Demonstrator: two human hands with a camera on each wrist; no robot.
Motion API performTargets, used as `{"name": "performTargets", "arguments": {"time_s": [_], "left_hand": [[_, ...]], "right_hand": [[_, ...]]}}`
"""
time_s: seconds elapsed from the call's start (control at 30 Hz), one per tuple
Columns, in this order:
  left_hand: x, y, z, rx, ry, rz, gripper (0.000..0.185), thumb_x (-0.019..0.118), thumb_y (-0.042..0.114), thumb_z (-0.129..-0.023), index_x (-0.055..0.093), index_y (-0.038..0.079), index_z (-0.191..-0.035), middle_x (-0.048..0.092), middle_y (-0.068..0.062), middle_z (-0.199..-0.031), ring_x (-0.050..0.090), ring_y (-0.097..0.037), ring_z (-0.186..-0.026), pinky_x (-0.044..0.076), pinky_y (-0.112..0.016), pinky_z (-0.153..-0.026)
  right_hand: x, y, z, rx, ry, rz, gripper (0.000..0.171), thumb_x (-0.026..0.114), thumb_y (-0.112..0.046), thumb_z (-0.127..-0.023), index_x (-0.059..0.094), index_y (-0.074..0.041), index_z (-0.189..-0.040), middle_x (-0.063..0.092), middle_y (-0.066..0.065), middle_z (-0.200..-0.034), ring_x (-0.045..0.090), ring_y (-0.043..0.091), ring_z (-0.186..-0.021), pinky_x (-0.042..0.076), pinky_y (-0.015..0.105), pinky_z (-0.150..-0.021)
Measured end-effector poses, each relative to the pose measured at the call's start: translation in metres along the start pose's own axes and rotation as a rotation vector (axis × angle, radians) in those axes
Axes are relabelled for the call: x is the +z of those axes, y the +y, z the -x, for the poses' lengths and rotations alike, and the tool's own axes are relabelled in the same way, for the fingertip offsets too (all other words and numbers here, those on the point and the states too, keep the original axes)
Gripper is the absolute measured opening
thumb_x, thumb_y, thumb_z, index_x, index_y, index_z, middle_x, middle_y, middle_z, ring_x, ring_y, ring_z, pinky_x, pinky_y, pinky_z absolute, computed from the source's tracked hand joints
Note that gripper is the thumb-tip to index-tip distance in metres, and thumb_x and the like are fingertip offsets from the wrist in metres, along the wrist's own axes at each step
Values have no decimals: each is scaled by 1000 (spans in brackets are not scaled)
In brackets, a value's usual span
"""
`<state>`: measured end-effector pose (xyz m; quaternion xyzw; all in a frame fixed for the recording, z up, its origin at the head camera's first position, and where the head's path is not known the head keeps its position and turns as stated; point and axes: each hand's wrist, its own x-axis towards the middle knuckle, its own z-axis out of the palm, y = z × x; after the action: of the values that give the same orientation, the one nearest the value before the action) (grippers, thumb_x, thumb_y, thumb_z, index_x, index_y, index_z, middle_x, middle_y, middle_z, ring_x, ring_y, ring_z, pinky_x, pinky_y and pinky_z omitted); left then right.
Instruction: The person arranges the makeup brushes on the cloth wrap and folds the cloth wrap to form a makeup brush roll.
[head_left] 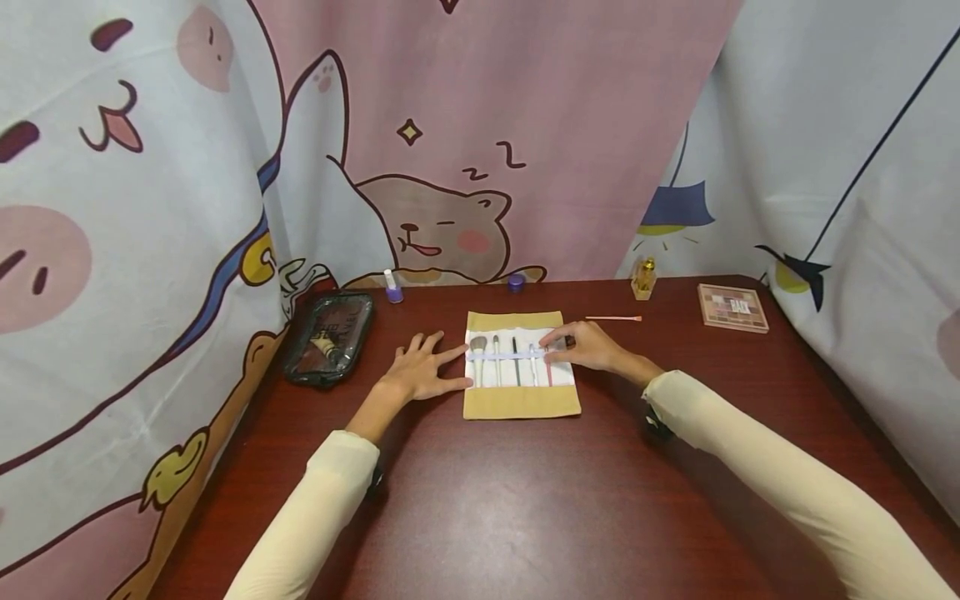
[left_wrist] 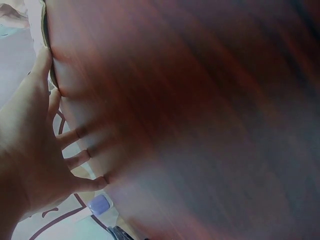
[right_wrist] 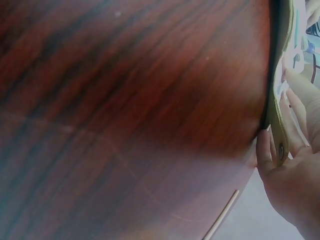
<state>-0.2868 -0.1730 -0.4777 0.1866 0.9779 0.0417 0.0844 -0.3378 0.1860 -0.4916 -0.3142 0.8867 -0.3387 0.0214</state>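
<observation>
Cartoon-print curtains hang round your dark wooden counter (head_left: pixel 480 500), and a cloth brush roll (head_left: pixel 521 365) lies unrolled in the middle of it with several brushes tucked under its strap. Your left hand (head_left: pixel 422 372) rests flat, fingers spread, at the roll's left edge. Your right hand (head_left: pixel 588 346) pinches a pink-handled brush (head_left: pixel 548 367) at the roll's right side. A loose pink brush (head_left: pixel 613 318) lies just behind.
</observation>
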Motion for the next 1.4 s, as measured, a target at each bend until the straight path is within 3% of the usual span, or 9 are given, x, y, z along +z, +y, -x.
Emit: {"name": "performTargets", "arguments": {"time_s": [0.17,0.43,0.93,1.17,1.4], "left_hand": [[0,0,0,2,4,-3,81,46,83,-91,32,45,-161,22,-13,-171,18,-43,-155,25,-70,-114],[1,-1,1,2,5,3,81,45,83,-92,33,44,-161,22,-14,-171,18,-44,-154,24,-71,-114],[-2,0,1,0,-2,12,81,47,83,-91,33,45,-161,21,-13,-171,17,-42,-155,24,-70,-115],[-2,1,1,-2,1,20,81,48,83,-90,35,44,-161,22,-13,-171,18,-43,-154,23,-70,-115],[-2,2,0,-2,-8,13,82,47,83,-91,33,44,-161,21,-13,-171,17,-43,-154,24,-70,-115]], "right_hand": [[-1,0,1,-19,13,-1,28,87,-20,-87,81,-9,-112,78,5,-110,65,19,-86,52,33,-76],[-15,-1,2,22,21,-20,26,81,-15,-92,79,-4,-115,77,8,-116,69,27,-110,53,49,-94],[-60,26,14,110,134,46,25,74,-16,-99,76,-3,-120,77,14,-114,71,31,-107,55,51,-90],[-85,43,27,164,181,129,26,74,-15,-98,75,-2,-121,76,18,-115,66,31,-94,50,44,-79],[-99,63,38,203,227,172,24,74,-13,-97,77,-3,-119,73,24,-119,66,45,-112,50,60,-92]]}}
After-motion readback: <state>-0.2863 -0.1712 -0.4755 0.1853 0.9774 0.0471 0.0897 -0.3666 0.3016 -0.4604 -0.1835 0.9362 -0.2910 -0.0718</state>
